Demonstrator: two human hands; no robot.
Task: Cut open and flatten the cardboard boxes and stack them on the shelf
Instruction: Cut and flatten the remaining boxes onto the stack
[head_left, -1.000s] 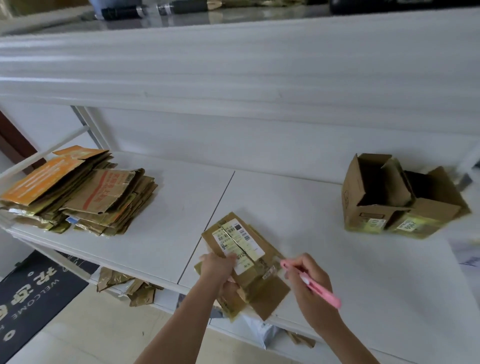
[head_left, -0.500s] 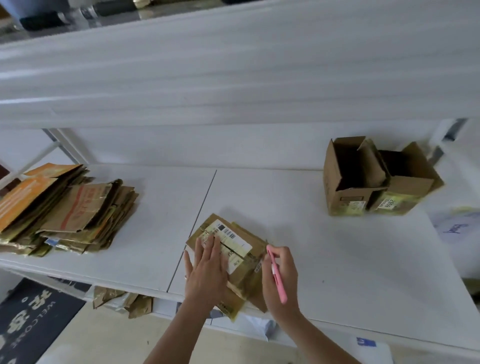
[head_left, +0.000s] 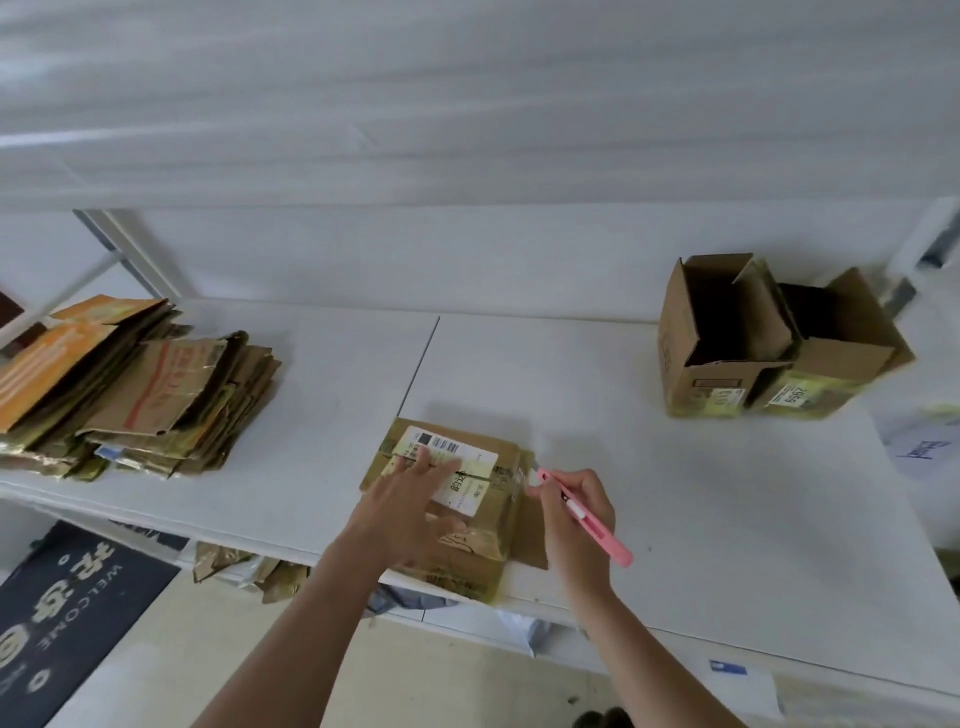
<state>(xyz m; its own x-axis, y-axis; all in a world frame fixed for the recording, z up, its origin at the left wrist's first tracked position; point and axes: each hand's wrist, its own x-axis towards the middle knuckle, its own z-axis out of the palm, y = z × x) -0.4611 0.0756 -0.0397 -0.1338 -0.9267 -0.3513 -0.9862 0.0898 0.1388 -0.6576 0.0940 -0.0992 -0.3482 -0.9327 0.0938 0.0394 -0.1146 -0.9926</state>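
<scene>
Box in hand (head_left: 457, 499): near shelf (head_left: 649, 467) front edge, lying flat.
Left hand (head_left: 410, 506): fingers spread, pressing down on it.
Right hand (head_left: 571, 512): closed round pink cutter (head_left: 584, 514), tip at box's right edge.
Advice: keep pressing, slice away from fingers.
Stack (head_left: 130, 384): far left.

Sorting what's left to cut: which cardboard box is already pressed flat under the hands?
The labelled box at the shelf's front edge, under the left hand; the two open boxes at right stand upright.

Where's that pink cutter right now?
In the head view, the pink cutter is in the right hand, right of centre near the shelf's front edge, its tip at the labelled box.
</scene>
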